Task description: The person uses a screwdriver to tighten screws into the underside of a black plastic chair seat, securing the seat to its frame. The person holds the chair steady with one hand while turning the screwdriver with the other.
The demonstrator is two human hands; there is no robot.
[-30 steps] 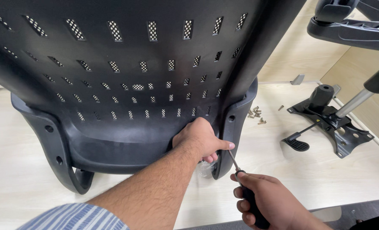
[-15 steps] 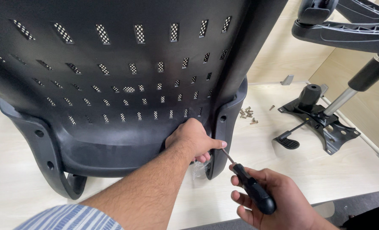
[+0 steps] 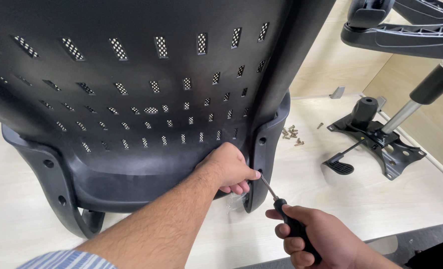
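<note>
**A:** Where does everything sit right now?

**B:** The black chair back (image 3: 131,99) stands on the pale table (image 3: 361,199), filling the view from nine to one o'clock. The left hand (image 3: 229,167) is curled around its lower edge, thumb tip pressed just beside the right side bracket (image 3: 266,144), at about five o'clock from the perforated panel. The right hand (image 3: 313,239) is clenched around the black handle of a screwdriver (image 3: 286,214), whose shaft slants up toward eleven o'clock and ends by the left thumb at the bracket's lower part.

**A:** What makes this step go well, in your judgement?

**B:** Keep the shaft in line with the hole, since a slanted tip tends to slip out. Press along the handle while turning, and let the left hand brace the shell so the bracket does not shift. The thumb lies very near the tip, so I would move it aside a little.

**A:** Anything else around?

**B:** Loose screws (image 3: 291,133) lie at two o'clock from the left hand, and the seat mechanism plate (image 3: 380,144) with its gas cylinder (image 3: 420,99) rests farther out at three o'clock. A bit of clear plastic (image 3: 235,201) lies under the bracket.
</note>
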